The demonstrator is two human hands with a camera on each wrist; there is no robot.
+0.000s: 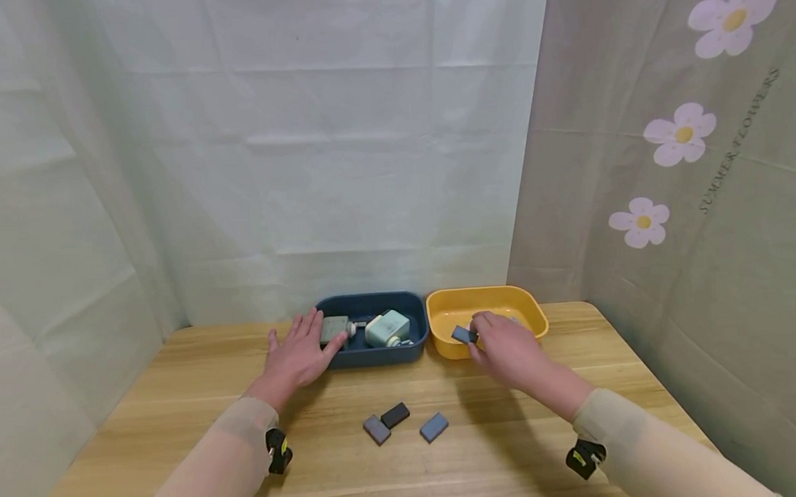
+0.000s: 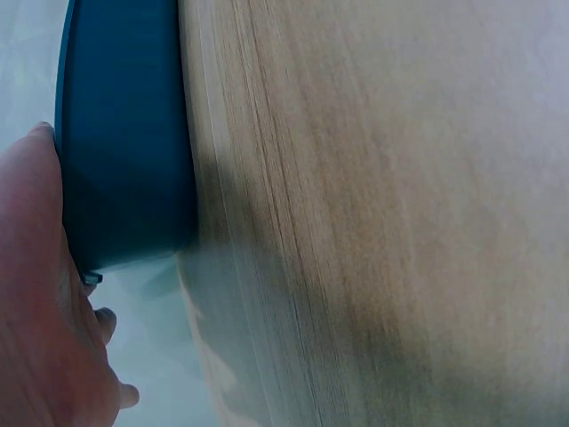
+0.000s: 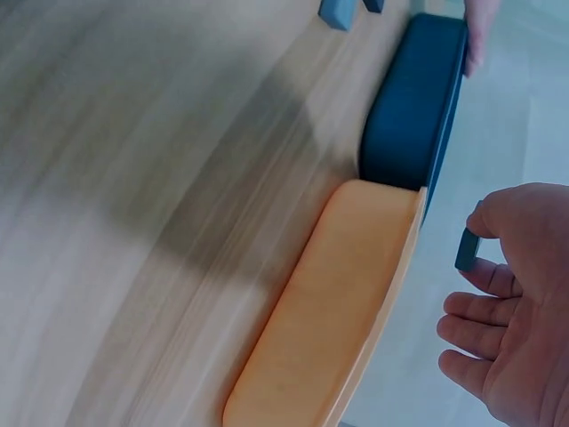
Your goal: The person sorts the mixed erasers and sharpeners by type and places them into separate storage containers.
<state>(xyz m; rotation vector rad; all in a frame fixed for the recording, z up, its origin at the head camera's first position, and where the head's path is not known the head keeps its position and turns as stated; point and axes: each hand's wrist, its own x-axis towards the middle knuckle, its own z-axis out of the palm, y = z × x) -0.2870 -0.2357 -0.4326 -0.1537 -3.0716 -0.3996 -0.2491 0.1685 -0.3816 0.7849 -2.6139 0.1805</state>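
My right hand (image 1: 509,347) pinches a small blue-grey rectangular block (image 1: 464,335) between thumb and index finger, above the yellow bin (image 1: 438,338). In the right wrist view the block (image 3: 467,250) shows edge-on, and the other fingers are loosely bent. With fingers spread, my left hand (image 1: 301,358) rests on the left end of the navy bin (image 1: 375,357). Its thumb lies along the bin's rim in the left wrist view. Inside the navy bin lie a grey-green pump bottle (image 1: 335,329) and a pale green one (image 1: 389,328). Something pale in the yellow bin is mostly hidden by my right hand.
On the wooden table (image 1: 327,485), nearer to me, lie a purplish block (image 1: 376,430), a black block (image 1: 395,415) and a blue block (image 1: 433,427). The bins stand side by side at the table's back edge. Cloth curtains (image 1: 342,170) hang behind and at both sides.
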